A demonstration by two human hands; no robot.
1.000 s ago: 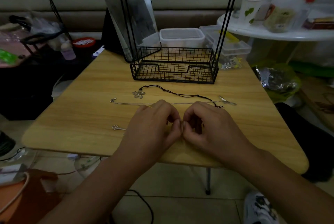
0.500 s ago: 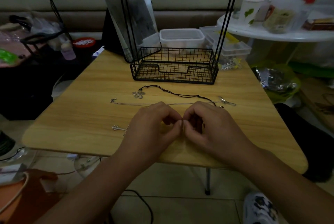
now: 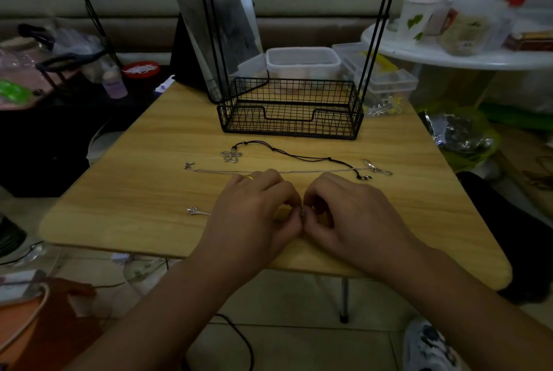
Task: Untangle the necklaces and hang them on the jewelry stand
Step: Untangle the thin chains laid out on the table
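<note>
My left hand (image 3: 254,215) and my right hand (image 3: 353,218) meet fingertip to fingertip near the front of the wooden table (image 3: 143,191), both pinching a thin silver necklace whose pendant end (image 3: 196,211) sticks out to the left. Beyond them a second silver chain (image 3: 302,172) lies stretched across the table. A black cord necklace (image 3: 299,156) with a silver flower pendant (image 3: 231,156) lies behind it. The black wire jewelry stand (image 3: 290,113) with its basket base and hooks stands at the back of the table.
A tilted mirror (image 3: 215,26) leans behind the stand's left side. Clear plastic boxes (image 3: 302,61) sit behind the basket. A white round table (image 3: 466,53) with cups and packets is at the right. Clutter and cables fill the floor at the left.
Both hands have stayed together at the same spot, with only small finger movements on the chain. The necklaces on the table have not moved.
</note>
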